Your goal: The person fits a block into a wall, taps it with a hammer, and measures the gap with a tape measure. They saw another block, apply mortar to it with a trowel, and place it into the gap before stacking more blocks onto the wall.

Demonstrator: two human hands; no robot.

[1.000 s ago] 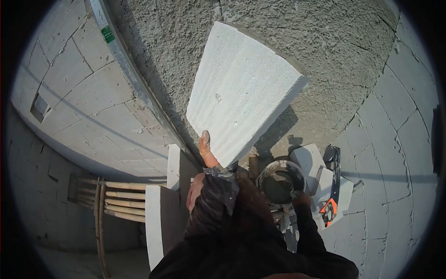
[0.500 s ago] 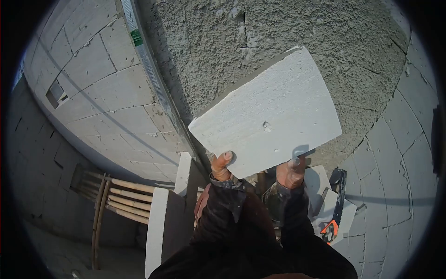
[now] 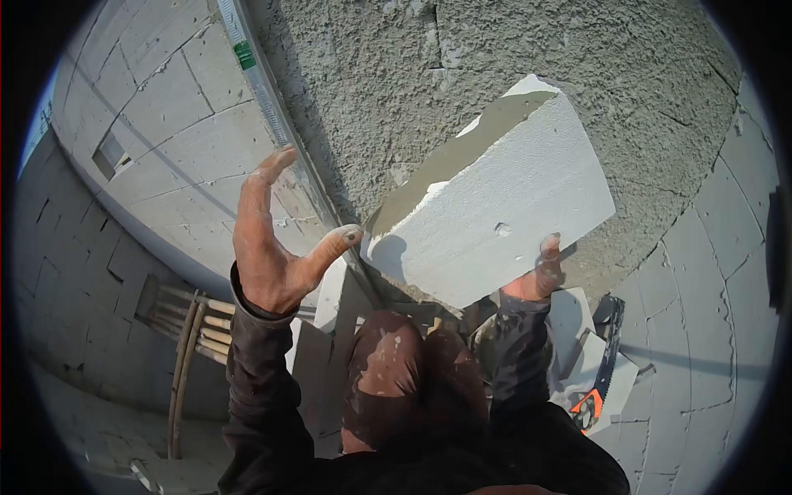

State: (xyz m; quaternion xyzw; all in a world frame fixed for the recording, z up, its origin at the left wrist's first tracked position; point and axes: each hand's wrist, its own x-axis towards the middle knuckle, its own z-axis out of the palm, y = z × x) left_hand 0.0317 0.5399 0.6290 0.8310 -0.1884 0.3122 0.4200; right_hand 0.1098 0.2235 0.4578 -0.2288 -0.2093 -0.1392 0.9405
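Observation:
A white aerated concrete block (image 3: 503,206) is tilted in front of me, its right end higher than its left. Grey wet mortar (image 3: 462,157) coats its upper narrow side, with bare white patches at the edges. My right hand (image 3: 540,276) grips the lower right edge, thumb on the broad face and fingers hidden behind. My left hand (image 3: 276,252) is off the block, fingers stretched up and thumb spread toward the block's lower left corner. Its fingertips are near a long metal rail with a green band (image 3: 256,78).
Rough grey mortar (image 3: 355,82) covers the surface beyond the block. A block wall (image 3: 165,124) rises at left, above a wooden ladder (image 3: 186,363). At lower right, a handsaw with an orange handle (image 3: 606,355) lies on white block pieces (image 3: 569,318). My knees are below the block.
My left hand has let go of the block's lower left and swung up and left, opening. The block has tipped, showing the mortar-coated side. My right hand keeps its grip, slightly higher.

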